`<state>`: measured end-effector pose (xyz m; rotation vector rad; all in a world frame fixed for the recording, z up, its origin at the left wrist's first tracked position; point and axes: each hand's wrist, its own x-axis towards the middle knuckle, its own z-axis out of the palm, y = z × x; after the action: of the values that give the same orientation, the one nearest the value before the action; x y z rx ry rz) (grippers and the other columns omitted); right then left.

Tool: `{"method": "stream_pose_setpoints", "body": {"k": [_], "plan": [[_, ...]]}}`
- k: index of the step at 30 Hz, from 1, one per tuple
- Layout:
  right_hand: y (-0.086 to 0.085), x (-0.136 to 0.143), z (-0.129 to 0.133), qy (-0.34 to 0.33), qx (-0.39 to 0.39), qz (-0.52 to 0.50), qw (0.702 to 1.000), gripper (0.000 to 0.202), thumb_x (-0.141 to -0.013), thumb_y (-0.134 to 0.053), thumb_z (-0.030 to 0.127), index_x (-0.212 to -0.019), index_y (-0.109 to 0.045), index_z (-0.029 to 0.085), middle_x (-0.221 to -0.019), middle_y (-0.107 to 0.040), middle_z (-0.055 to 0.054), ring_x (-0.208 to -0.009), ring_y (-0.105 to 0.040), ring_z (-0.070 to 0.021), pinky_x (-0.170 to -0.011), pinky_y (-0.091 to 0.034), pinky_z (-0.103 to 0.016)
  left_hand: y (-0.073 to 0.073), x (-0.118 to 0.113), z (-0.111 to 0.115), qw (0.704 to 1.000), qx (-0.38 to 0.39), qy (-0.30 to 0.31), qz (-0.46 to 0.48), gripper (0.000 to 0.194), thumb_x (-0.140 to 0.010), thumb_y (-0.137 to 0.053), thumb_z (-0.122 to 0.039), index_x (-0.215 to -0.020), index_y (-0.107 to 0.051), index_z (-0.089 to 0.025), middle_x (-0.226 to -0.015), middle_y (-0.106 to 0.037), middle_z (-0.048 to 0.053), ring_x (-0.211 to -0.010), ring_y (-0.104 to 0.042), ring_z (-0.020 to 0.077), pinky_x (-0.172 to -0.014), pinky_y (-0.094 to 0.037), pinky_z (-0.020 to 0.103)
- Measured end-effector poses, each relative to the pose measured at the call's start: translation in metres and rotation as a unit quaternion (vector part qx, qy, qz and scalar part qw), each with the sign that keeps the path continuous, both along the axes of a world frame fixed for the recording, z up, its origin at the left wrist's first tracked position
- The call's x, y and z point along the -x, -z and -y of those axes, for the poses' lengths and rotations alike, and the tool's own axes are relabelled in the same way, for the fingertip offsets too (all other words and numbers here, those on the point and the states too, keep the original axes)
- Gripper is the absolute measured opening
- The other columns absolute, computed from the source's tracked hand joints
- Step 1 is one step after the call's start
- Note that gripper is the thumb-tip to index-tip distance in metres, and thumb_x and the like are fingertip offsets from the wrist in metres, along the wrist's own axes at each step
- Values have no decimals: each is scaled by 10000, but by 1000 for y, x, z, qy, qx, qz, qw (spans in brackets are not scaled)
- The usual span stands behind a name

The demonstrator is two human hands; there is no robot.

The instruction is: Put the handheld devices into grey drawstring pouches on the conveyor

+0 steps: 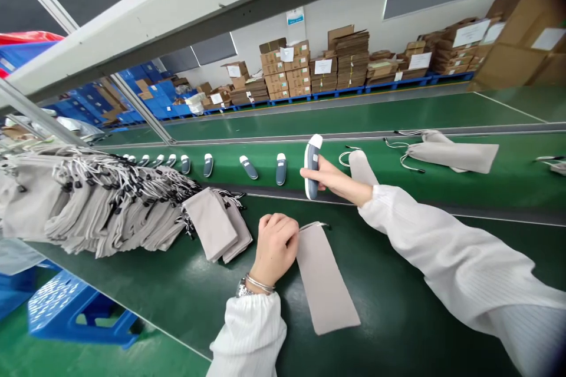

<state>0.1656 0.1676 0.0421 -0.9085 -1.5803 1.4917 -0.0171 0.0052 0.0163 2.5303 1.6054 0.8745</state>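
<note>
My right hand grips a blue-grey oblong device with a white rounded end, held upright above the near edge of the conveyor belt. My left hand is closed, its fingers curled at the upper left edge of a flat grey drawstring pouch; the fingertips are partly hidden. That pouch lies on the dark green worktable. Left of my left hand, two or more folded pouches overlap beside a large pile of pouches with white cords and black toggles.
More devices lie in a row on the green conveyor belt. Filled-looking pouches rest on its right part. A white metal beam crosses overhead. A blue stool stands at lower left. Stacked cartons line the wall.
</note>
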Motion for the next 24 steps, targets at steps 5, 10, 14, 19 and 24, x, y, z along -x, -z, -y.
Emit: {"method": "stream_pose_setpoints", "body": {"k": [5,10,14,19,24], "plan": [[-3,-4,51,5,-59,2,998,511,-874,-694,480,-1157,-326,266,-775,-489,73,-406,-399,-62,-356,-345,-222,-8,-6,4,996,40,-28,68,121,-904,-549,-157,-804,-544,-224,-933,-657,14,-936,-593,199,-880,-380,375],[-1,-9,74,-4,-66,80,995,589,-812,-752,455,-1155,-313,265,-870,-546,21,-496,-502,-111,-395,-401,-261,-18,-12,9,988,64,-32,138,98,-875,-599,-195,-785,-570,-222,-917,-603,26,-927,-573,212,-886,-409,375],[-1,-10,79,2,-75,103,992,603,-797,-765,481,-1163,-341,259,-895,-576,-1,-603,-548,-155,-504,-448,-295,-22,-18,9,959,78,-3,273,77,-870,-625,-193,-797,-606,-210,-920,-541,31,-866,-544,180,-794,-454,312],[0,-10,85,-92,-122,107,982,273,-977,-530,475,-1113,-538,239,-1044,-619,-44,-916,-592,-196,-778,-466,-330,-27,-29,6,914,26,-64,399,82,-847,-673,-221,-785,-627,-197,-1017,-547,52,-898,-547,166,-720,-458,266],[-17,-36,98,-160,67,-9,985,251,-892,-655,398,-1051,-533,246,-596,-331,89,-467,-265,-87,-454,-231,-220,-32,-12,9,828,61,-128,543,218,-798,-747,-341,-809,-585,-195,-788,-512,-17,-594,-452,79,-516,-358,203]]}}
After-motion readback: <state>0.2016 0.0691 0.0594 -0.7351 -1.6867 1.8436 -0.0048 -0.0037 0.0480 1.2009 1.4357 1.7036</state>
